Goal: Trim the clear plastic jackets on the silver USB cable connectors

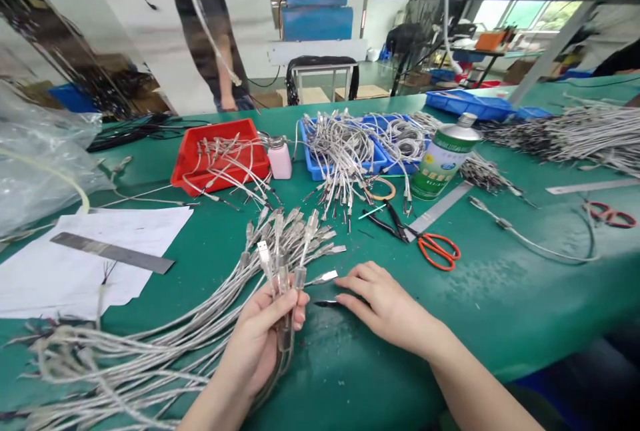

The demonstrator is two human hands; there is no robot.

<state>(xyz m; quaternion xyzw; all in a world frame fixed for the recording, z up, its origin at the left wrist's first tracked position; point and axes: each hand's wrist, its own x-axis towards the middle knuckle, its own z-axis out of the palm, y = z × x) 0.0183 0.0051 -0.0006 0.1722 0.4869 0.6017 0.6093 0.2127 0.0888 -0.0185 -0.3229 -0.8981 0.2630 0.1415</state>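
Only a few cables (283,279) were gripped by the left fingers (280,307); the right fingers (355,284) were parted. A larger bundle (210,304) was left unheld.

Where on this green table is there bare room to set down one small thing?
Right of the right hand, nearer than the orange-handled scissors and single cable; a smaller patch lies between the forearms. Crowded: left, under the cable bundle; behind, around the red tray and blue trays.
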